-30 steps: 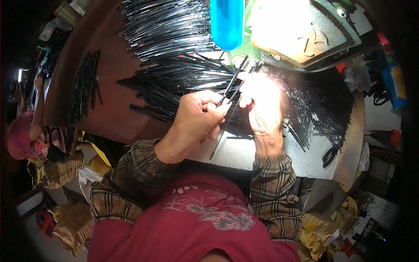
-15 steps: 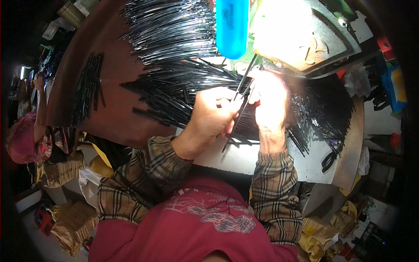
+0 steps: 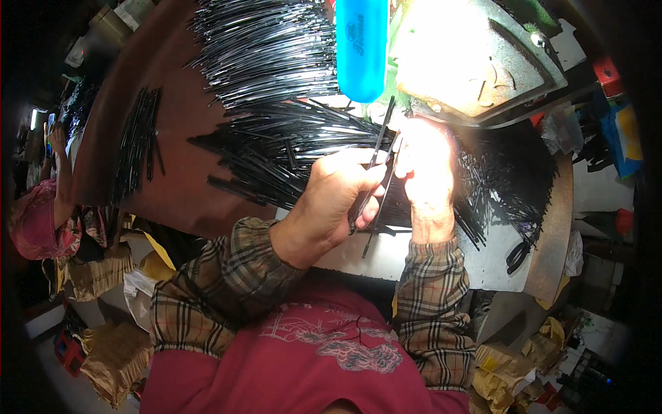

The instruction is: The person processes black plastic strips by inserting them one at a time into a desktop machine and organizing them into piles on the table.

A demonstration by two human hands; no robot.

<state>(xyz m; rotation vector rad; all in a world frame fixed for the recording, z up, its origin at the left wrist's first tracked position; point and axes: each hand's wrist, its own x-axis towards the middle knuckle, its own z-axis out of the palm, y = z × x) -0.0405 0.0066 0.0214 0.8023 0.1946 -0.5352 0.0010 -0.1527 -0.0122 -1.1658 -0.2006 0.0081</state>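
My left hand (image 3: 329,196) is closed round a thin black strip (image 3: 382,131), which slants up past the thumb toward the blue bottle-shaped thing (image 3: 361,52). Just right of it my right hand (image 3: 430,169) pinches a second slim black strip (image 3: 376,224), its lower end hanging over the pale tabletop (image 3: 358,262). Strong glare washes out the right fingertips, close under the metal machine plate (image 3: 510,90). Beyond the left hand lies a loose heap of black strips (image 3: 269,155), with a neater, shiny stack (image 3: 265,52) farther back.
Dark thin pieces (image 3: 510,179) are heaped right of my right hand, near black-handled scissors (image 3: 518,255). A small bundle of strips (image 3: 138,141) lies on the brown surface (image 3: 183,165). Another person's arm (image 3: 62,165) shows at far left. Crumpled brown paper (image 3: 117,359) is below.
My left hand has turned and shifted slightly down, its strip now more upright. The strip at my right hand now shows apart from it. The right hand stays nearly in place.
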